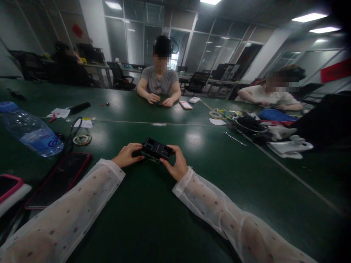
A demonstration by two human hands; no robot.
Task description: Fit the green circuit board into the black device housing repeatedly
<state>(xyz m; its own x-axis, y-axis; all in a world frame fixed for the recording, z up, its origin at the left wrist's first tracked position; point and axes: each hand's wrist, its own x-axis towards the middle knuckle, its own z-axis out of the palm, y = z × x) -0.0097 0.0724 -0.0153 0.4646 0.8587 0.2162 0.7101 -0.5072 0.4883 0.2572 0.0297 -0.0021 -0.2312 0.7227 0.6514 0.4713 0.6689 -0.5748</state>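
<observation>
Left hand: left hand sits just left of centre frame, fingers curled and closed on the left end of a small black module, thumb tucked at its near edge.
Right hand: right hand grips the module's right end, fingers wrapped over the top, thumb along the near side; clamped on it, not spread.
Module: one black boxy part with several open slots on top and a strip of green board showing underneath; held between both hands low over the green table, centre of the frame. Whether it rests on the table I cannot tell.
Sleeves: two sheer white dotted sleeves run in from the lower corners.
Bottles: one clear water bottle with a blue cap lies on its side at the left edge.
Phones: one red-edged phone face up at lower left; one pink-edged device at the far left edge; one pale phone near the person opposite.
Cable: one small coil left of the hands.
Metal tool: one thin tool right of centre.
People: two seated across the table, one at upper centre, one at upper right, each with hands on the tabletop.
Clutter: a heap of wires and white parts at right.
</observation>
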